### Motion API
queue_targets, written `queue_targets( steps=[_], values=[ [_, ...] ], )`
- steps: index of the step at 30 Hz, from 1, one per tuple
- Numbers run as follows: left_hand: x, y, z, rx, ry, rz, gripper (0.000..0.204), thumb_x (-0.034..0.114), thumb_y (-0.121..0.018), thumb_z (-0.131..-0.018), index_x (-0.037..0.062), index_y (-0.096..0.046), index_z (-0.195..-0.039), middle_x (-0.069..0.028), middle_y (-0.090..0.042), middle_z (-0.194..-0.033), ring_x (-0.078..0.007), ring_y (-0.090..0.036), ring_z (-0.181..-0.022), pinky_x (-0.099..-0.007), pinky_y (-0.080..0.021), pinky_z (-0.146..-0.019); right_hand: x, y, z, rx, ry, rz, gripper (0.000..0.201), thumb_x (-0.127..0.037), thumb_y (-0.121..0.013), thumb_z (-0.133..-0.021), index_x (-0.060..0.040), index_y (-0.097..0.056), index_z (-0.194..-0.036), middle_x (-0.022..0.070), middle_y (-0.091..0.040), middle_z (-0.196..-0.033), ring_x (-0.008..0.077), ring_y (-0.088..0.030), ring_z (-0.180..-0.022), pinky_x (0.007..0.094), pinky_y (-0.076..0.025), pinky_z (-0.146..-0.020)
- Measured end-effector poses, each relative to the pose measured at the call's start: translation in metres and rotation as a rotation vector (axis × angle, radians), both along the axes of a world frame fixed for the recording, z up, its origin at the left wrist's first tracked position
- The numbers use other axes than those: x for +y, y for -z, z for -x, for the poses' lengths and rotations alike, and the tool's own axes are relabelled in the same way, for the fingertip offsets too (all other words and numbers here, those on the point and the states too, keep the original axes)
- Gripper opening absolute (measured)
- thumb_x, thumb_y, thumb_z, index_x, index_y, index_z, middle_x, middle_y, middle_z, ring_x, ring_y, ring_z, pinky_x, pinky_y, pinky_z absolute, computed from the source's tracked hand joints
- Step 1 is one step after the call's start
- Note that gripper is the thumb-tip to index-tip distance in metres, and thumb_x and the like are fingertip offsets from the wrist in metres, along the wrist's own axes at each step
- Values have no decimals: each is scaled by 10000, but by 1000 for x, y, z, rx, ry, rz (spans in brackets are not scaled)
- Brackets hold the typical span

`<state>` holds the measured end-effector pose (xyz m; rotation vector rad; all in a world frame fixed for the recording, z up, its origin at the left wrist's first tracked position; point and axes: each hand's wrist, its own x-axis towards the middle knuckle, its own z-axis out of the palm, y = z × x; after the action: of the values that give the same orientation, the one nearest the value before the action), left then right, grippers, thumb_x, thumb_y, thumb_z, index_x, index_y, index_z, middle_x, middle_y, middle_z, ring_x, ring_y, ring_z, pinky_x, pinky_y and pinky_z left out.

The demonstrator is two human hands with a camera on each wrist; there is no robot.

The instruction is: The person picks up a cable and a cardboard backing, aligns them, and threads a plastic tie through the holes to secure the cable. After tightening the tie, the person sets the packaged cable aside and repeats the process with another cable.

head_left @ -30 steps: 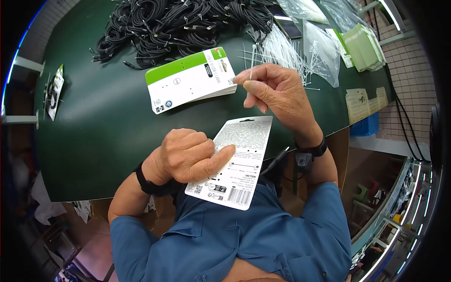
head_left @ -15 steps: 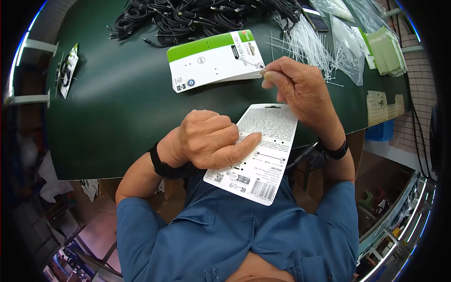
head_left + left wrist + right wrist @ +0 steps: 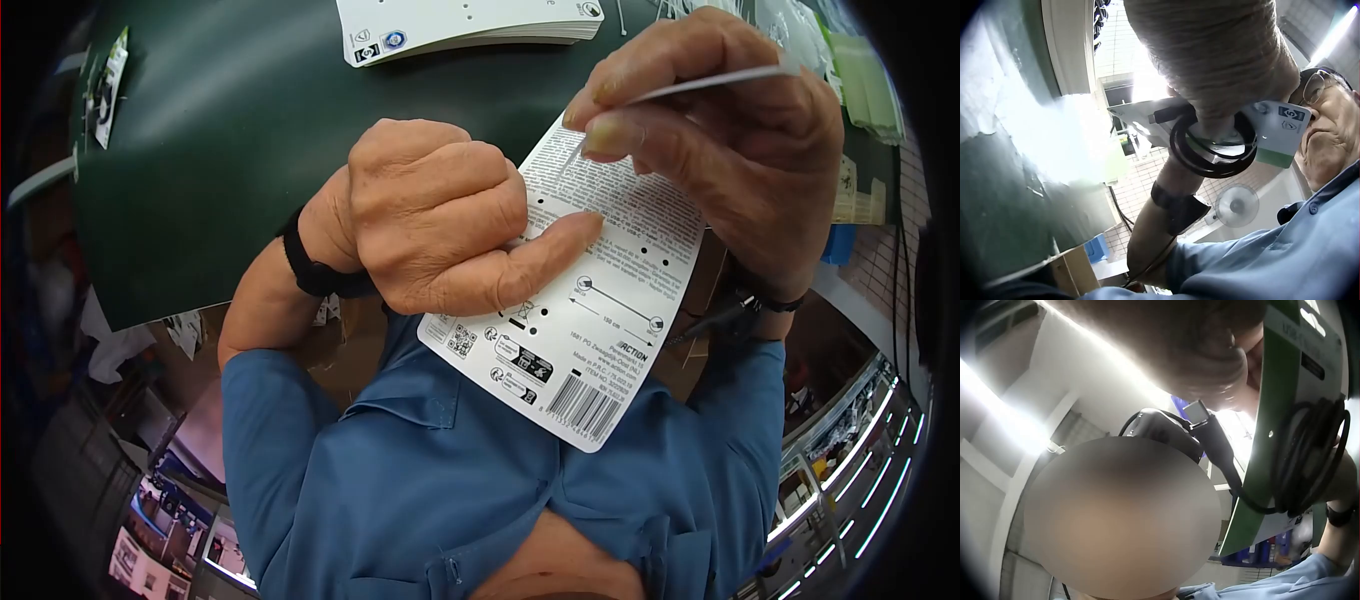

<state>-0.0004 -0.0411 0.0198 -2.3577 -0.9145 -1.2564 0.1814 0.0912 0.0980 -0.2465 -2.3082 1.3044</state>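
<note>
A printed card (image 3: 620,290), its text side up, is gripped by the left hand (image 3: 440,220), thumb on top and the other fingers curled at its left edge. Under the card a coiled black cable (image 3: 1213,164) shows in the left wrist view; the right wrist view has the coil (image 3: 1310,462) against the card's green and white front, one plug (image 3: 1213,437) sticking out. Between thumb and forefinger the right hand (image 3: 720,130) pinches a thin white cable tie (image 3: 715,80) just above the card's upper part, its tip pointing down at the printed side.
A stack of white cards (image 3: 480,35) lies on the dark green table (image 3: 220,180). Another card with a black item (image 3: 112,90) is at the far left. Loose white ties, clear bags and pale green packs (image 3: 865,85) are at the upper right.
The right hand has come from beside the card stack to over the held card, bringing the tie. The head view has moved closer, and the cable pile is out of frame.
</note>
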Motion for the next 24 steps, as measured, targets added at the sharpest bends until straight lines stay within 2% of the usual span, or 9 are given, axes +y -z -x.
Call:
queue_targets(
  steps=[3,7,24],
  values=[
    [-2,0,0,-4,1,3,409,218,-780,-702,70,-729,-1080,57,-450,-629,-64,-434,-514,-236,-285,-447,5,12,0,102,-189,209,107,36,-735,-891,30,-691,-989,187,-741,-888,197,-740,-756,287,-606,-663],
    [-2,0,0,-7,-3,5,414,223,-783,-692,72,-731,-1074,61,-438,-627,-60,-434,-517,-234,-283,-449,1,7,0,74,-159,278,138,91,-745,-845,40,-677,-954,233,-743,-900,258,-772,-840,333,-637,-710],
    [-2,1,0,-26,4,10,430,235,-780,-661,67,-733,-1054,60,-432,-621,-60,-439,-513,-230,-291,-442,-5,9,1,38,-115,325,152,104,-760,-822,31,-679,-927,223,-744,-880,249,-767,-817,327,-624,-699]
  ],
)
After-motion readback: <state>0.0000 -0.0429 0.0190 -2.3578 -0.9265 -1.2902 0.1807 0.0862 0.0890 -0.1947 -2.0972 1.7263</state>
